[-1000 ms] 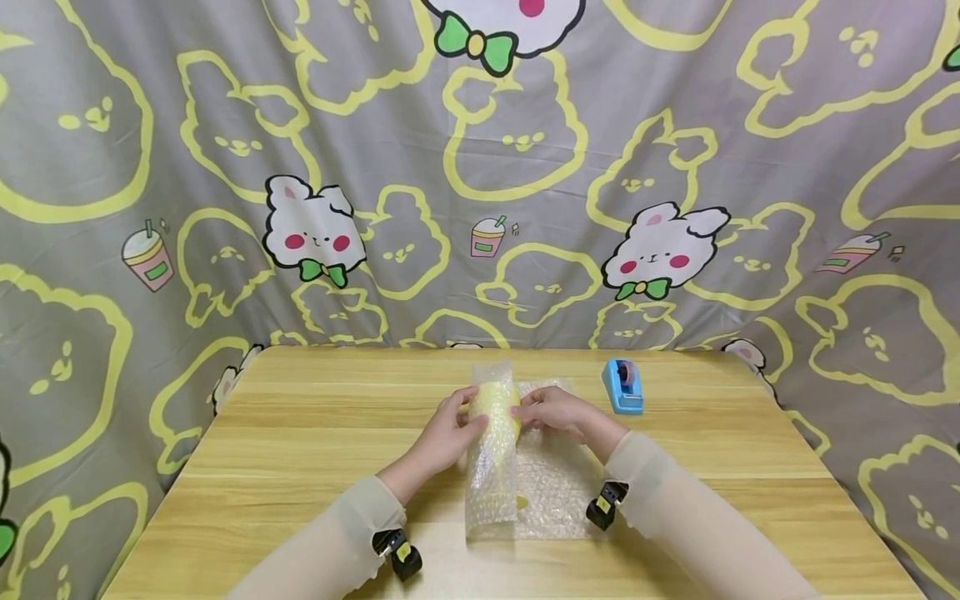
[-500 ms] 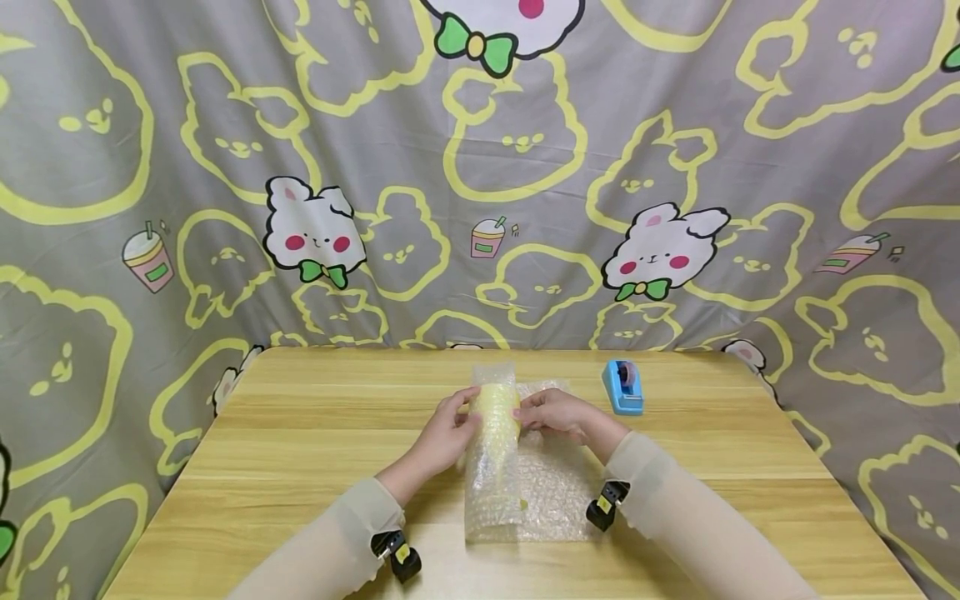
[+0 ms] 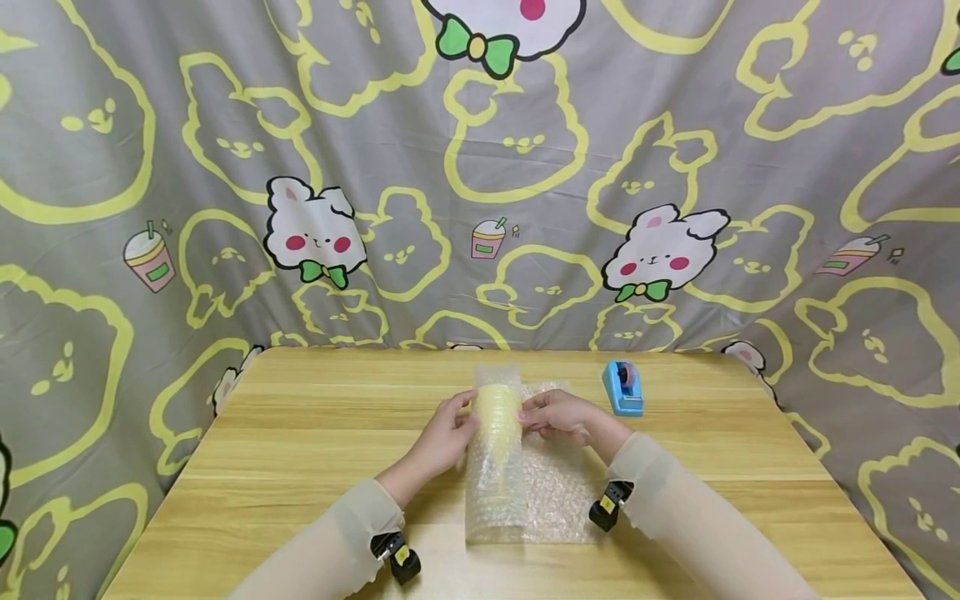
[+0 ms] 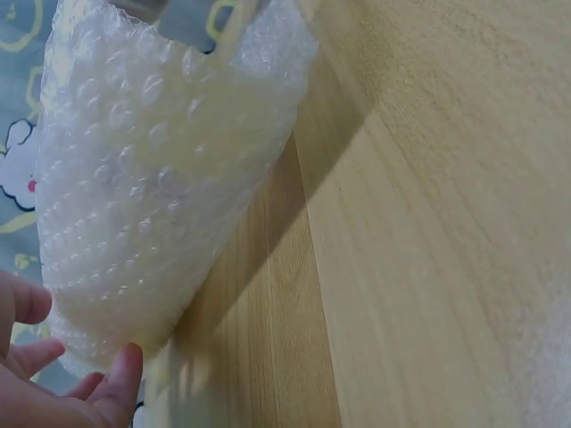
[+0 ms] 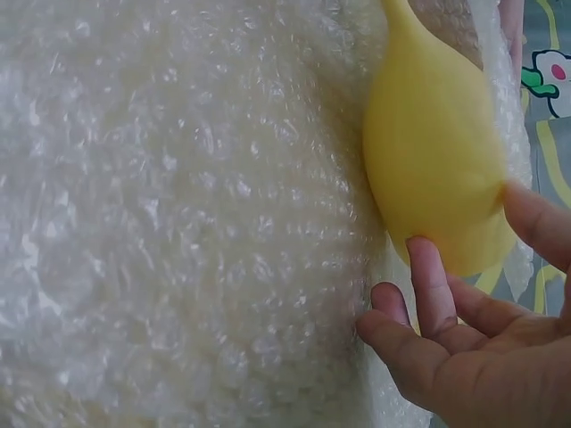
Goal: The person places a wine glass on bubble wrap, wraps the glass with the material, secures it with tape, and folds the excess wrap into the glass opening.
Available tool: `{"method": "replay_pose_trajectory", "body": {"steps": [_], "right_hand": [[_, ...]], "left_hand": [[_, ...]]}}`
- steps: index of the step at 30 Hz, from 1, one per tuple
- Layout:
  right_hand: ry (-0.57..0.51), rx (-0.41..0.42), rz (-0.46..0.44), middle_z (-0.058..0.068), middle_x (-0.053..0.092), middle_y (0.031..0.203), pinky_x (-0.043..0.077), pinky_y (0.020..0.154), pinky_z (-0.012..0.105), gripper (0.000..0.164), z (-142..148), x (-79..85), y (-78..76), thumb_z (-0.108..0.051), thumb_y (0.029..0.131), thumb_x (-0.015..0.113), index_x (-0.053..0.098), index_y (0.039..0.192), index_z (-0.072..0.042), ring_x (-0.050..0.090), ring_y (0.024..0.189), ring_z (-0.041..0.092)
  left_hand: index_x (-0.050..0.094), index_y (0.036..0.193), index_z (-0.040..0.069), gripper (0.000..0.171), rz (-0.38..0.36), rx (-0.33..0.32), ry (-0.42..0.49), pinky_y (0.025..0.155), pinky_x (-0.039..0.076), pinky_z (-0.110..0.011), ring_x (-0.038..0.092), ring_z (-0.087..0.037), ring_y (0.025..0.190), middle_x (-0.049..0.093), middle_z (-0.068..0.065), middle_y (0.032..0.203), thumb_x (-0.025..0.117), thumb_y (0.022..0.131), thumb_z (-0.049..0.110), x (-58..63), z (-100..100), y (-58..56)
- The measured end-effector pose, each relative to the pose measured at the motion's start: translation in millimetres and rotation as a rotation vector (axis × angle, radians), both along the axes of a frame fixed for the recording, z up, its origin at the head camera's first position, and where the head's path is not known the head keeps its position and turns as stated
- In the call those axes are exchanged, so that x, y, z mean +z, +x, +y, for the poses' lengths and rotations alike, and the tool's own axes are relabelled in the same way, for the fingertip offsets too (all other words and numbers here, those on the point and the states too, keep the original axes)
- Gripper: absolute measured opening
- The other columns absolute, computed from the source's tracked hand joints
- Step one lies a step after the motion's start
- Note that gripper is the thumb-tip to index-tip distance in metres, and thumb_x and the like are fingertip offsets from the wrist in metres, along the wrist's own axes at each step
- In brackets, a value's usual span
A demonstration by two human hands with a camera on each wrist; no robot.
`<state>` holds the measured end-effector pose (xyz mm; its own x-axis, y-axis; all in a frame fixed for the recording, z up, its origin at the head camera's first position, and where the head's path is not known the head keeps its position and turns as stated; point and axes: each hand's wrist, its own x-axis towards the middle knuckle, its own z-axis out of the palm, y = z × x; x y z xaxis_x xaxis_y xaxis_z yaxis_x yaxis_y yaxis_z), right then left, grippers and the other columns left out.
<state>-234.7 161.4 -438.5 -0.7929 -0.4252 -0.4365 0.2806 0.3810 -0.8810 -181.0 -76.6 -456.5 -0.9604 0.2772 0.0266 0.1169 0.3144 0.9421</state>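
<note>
A yellow, bulb-shaped object with a narrow neck (image 5: 433,147) lies partly rolled in clear bubble wrap (image 3: 495,492) on the table. In the head view its colour shows through the wrap. My left hand (image 3: 442,437) holds the roll's far left side, thumb and fingertips bent around the wrap; the left wrist view shows the wrap's bumpy outside above these fingers. From the right, my right hand (image 3: 561,414) holds the wide end of the yellow object between thumb and fingers, as the right wrist view shows. The wrap hides the object's other side.
The flat part of the bubble wrap (image 3: 558,492) spreads right of the roll, under my right forearm. A blue tape dispenser (image 3: 624,388) stands farther back at the right. Behind the wooden table (image 3: 300,417) hangs a patterned grey curtain (image 3: 420,167).
The roll has turned and shifted slightly to the right. The yellow strip and small yellow spot at its right edge are now covered by wrap. Both hands stay around it.
</note>
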Motion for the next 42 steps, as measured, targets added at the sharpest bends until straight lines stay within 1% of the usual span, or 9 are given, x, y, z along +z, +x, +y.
{"method": "replay_pose_trajectory", "body": {"steps": [4, 8, 13, 18, 20, 24, 28, 38, 42], "right_hand": [[-0.003, -0.008, -0.01, 0.016, 0.066, 0.12, 0.052, 0.091, 0.037, 0.056, 0.7, -1.2, -0.1, -0.015, 0.101, 0.062, 0.04, 0.143, 0.015, 0.061, 0.112, 0.025], [-0.014, -0.019, -0.022, 0.022, 0.061, 0.13, 0.047, 0.103, 0.045, 0.055, 0.2, -2.1, 1.0, -0.013, 0.101, 0.061, 0.039, 0.143, 0.015, 0.057, 0.123, 0.033], [0.005, -0.054, -0.016, 0.021, 0.058, 0.132, 0.04, 0.11, 0.052, 0.054, -0.6, -2.9, 2.0, -0.013, 0.099, 0.063, 0.042, 0.143, 0.012, 0.054, 0.127, 0.034], [0.027, -0.088, 0.004, 0.018, 0.062, 0.125, 0.04, 0.109, 0.054, 0.05, -0.8, -2.2, 2.8, -0.011, 0.098, 0.065, 0.047, 0.139, 0.01, 0.06, 0.118, 0.03], [0.032, -0.102, 0.011, 0.016, 0.063, 0.121, 0.042, 0.107, 0.054, 0.048, -1.1, -1.7, 3.2, -0.01, 0.097, 0.066, 0.049, 0.137, 0.01, 0.062, 0.113, 0.027], [0.034, -0.111, 0.024, 0.015, 0.065, 0.117, 0.044, 0.104, 0.052, 0.045, -1.9, -0.2, 4.4, -0.009, 0.097, 0.067, 0.051, 0.135, 0.009, 0.063, 0.108, 0.024], [0.032, -0.107, 0.026, 0.015, 0.064, 0.117, 0.045, 0.104, 0.051, 0.047, -1.9, 0.7, 5.7, -0.009, 0.097, 0.067, 0.05, 0.136, 0.009, 0.063, 0.108, 0.024], [-0.004, -0.09, 0.027, 0.018, 0.061, 0.123, 0.048, 0.101, 0.048, 0.049, -0.9, -3.3, 6.8, -0.008, 0.098, 0.064, 0.045, 0.139, 0.012, 0.059, 0.112, 0.026], [-0.015, -0.135, 0.038, 0.016, 0.062, 0.118, 0.052, 0.093, 0.042, 0.047, -2.3, -3.5, 8.5, -0.005, 0.097, 0.065, 0.047, 0.137, 0.011, 0.061, 0.102, 0.021]], "left_hand": [[0.038, 0.151, 0.002, 0.05, -0.003, -0.009, 0.013, 0.086, 0.058, -0.04, 0.057, -0.04, 0.12, 0.04, -0.029, 0.144, 0.052, 0.105, 0.013, -0.9, -0.2, -1.0], [0.04, 0.15, 0.002, 0.05, 0.002, -0.002, 0.014, 0.085, 0.058, -0.038, 0.059, -0.037, 0.115, 0.041, -0.028, 0.143, 0.054, 0.104, 0.013, -2.2, -0.9, -0.8], [0.041, 0.149, 0.001, 0.05, 0.023, -0.001, 0.01, 0.083, 0.057, -0.037, 0.061, -0.034, 0.111, 0.042, -0.029, 0.141, 0.057, 0.103, 0.014, -1.0, -1.0, 0.4], [0.043, 0.15, 0.005, 0.05, 0.041, 0.006, -0.026, 0.091, 0.055, -0.044, 0.058, -0.038, 0.116, 0.043, -0.027, 0.141, 0.056, 0.103, 0.017, 0.0, -0.5, 1.0], [0.043, 0.149, 0.004, 0.049, 0.063, 0.003, -0.035, 0.092, 0.055, -0.047, 0.057, -0.041, 0.118, 0.044, -0.028, 0.14, 0.055, 0.104, 0.017, 0.1, -0.8, 1.2], [0.044, 0.148, 0.002, 0.047, 0.07, -0.006, -0.02, 0.09, 0.056, -0.045, 0.057, -0.043, 0.118, 0.043, -0.029, 0.139, 0.053, 0.105, 0.017, 0.4, -1.1, 1.7], [0.042, 0.149, 0.002, 0.049, 0.068, -0.01, -0.006, 0.09, 0.056, -0.044, 0.058, -0.042, 0.116, 0.041, -0.03, 0.14, 0.055, 0.104, 0.019, 0.6, -0.8, 2.2], [0.042, 0.148, 0.001, 0.051, 0.056, 0.011, 0.009, 0.087, 0.057, -0.035, 0.061, -0.034, 0.111, 0.042, -0.026, 0.141, 0.059, 0.102, 0.014, -0.9, 0.2, 0.3], [0.043, 0.148, 0.002, 0.051, 0.058, 0.008, 0.002, 0.088, 0.057, -0.039, 0.06, -0.035, 0.112, 0.042, -0.025, 0.141, 0.06, 0.102, 0.017, -1.4, -0.6, -0.2]]}}
